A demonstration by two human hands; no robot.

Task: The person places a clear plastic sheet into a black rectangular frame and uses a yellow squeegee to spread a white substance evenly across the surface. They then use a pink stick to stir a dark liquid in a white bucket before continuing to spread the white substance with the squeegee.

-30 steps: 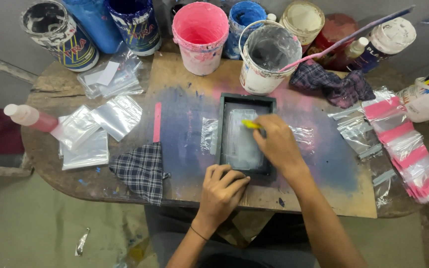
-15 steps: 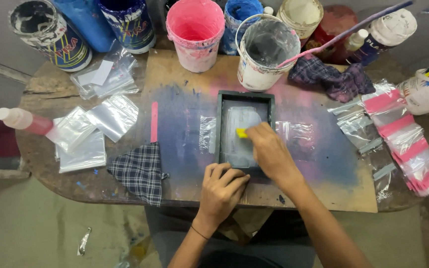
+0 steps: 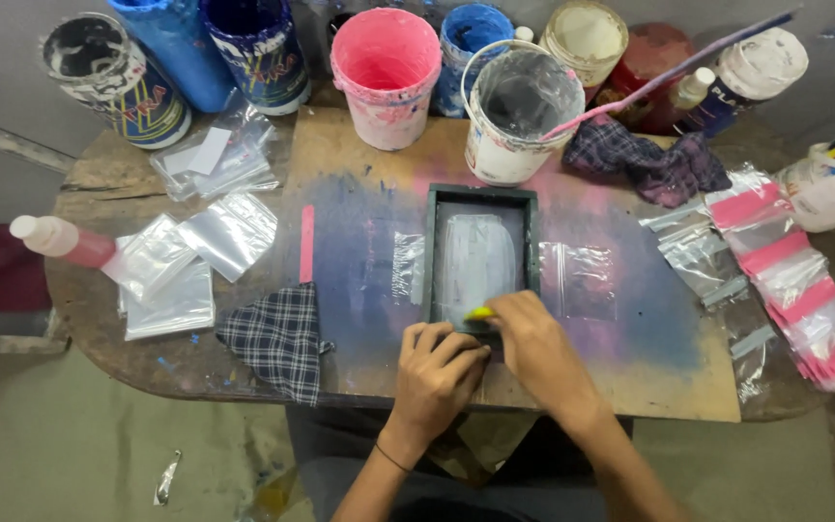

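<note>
Table (image 3: 128, 333): worn round wood top, a paint-stained board over it, blue and pink smears ahead of both hands. Frame (image 3: 480, 253): small dark green rectangle, upright long side running away from the hands, pale grey mesh inside with a whitish smear down the middle; one frame only. It sits flat on the board, near edge touching both hands. Clear bag (image 3: 578, 280) lies under it, sticking out to the right of the right hand; another clear strip shows on the frame's left side.

Left hand (image 3: 437, 372): fingers curled, pressing down on the frame's near edge, holding it in place. Right hand (image 3: 538, 350): closed on a yellow squeegee (image 3: 478, 313), tip on the mesh at the near end of the frame.

Far beyond the hands: about eight paint tubs and cans; one pink bucket (image 3: 386, 72), one white bucket (image 3: 514, 111) with a pink stick in it. Two rags: checked rag (image 3: 280, 338) just left of the left hand, dark one (image 3: 645, 159) far right of the buckets. One pink strip left of the frame. Bag piles: clear ones well left of the left hand, pink-topped ones (image 3: 785, 271) well right of the right hand. One bottle (image 3: 55, 240) far left.
</note>
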